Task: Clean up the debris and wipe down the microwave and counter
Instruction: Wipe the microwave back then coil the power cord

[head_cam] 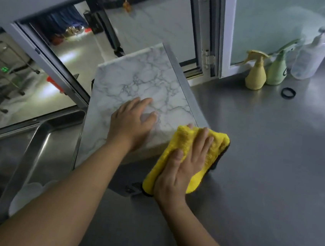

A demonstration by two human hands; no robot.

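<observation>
While the left hand [133, 119] lies flat, fingers straight, on the marble-patterned white top of the boxy microwave [141, 84], the right hand [185, 165] presses a folded yellow microfibre cloth [210, 154] against the microwave's near right corner, fingers extended, thumb laid along the cloth's edge. Microwave sits centre frame; cloth at its 5 o'clock, draped over the edge onto the side face, probably, though the shadow there hides the contact. Grey steel counter [273, 164] spreads to 3 o'clock. Step in hand, by my reading: wiping the microwave, the left hand steadying it. No debris visible on the top. Next move calls for steady pressure down the side, then a shift to the counter. At 1 o'clock: a yellow spray bottle [255, 76], a black ring [288, 93] just beside it.
</observation>
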